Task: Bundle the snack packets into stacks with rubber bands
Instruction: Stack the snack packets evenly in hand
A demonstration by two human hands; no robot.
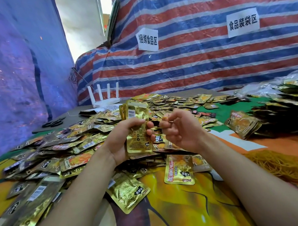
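Striped tarp [212,59] backs a table [184,216] heaped with packets [64,146]. At centre the left hand [123,140] grips an upright stack [137,131]; the right hand [179,129], just beside, pinches a band [164,119].

A table draped in an orange, yellow and green printed cloth [174,212] carried a wide heap of gold snack packets [65,150] across the middle and left. A tangle of tan rubber bands [284,166] lay at lower right, with a white four-antenna router [105,99] and black scissors [52,122] at the back left.
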